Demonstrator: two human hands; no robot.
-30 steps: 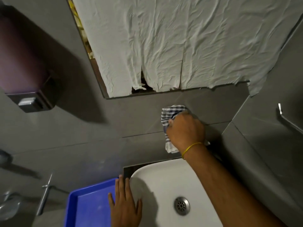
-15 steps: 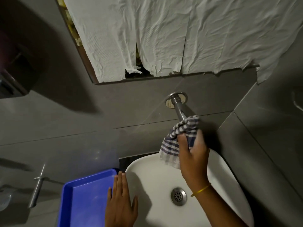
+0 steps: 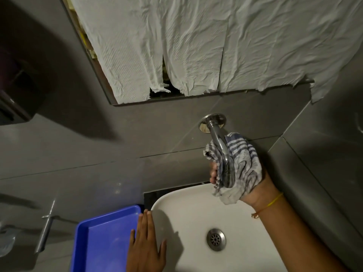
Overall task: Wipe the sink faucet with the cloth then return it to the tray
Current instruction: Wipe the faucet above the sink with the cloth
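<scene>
A chrome faucet [image 3: 215, 132] juts from the grey tiled wall and curves down over the white sink [image 3: 188, 214]. My right hand [image 3: 257, 190] cups a blue-and-white striped cloth [image 3: 242, 163] from underneath, wrapped around the spout's lower end. The palm is mostly hidden behind the cloth. My left hand [image 3: 146, 246] lies flat with fingers together on the sink's left rim, beside the blue tray [image 3: 94, 242]. Nothing lies in the visible part of the tray.
Crumpled white paper [image 3: 216, 42] covers the mirror above the faucet. A dark dispenser [image 3: 13, 103] hangs on the wall at upper left. A metal lever fitting [image 3: 46, 228] sits left of the tray. The sink drain [image 3: 215, 239] lies below the spout. A side wall closes in at right.
My right hand slid the cloth from the faucet's wall base down along the pipe to the spout end, and it now grips from below. The left hand stayed on the rim.
</scene>
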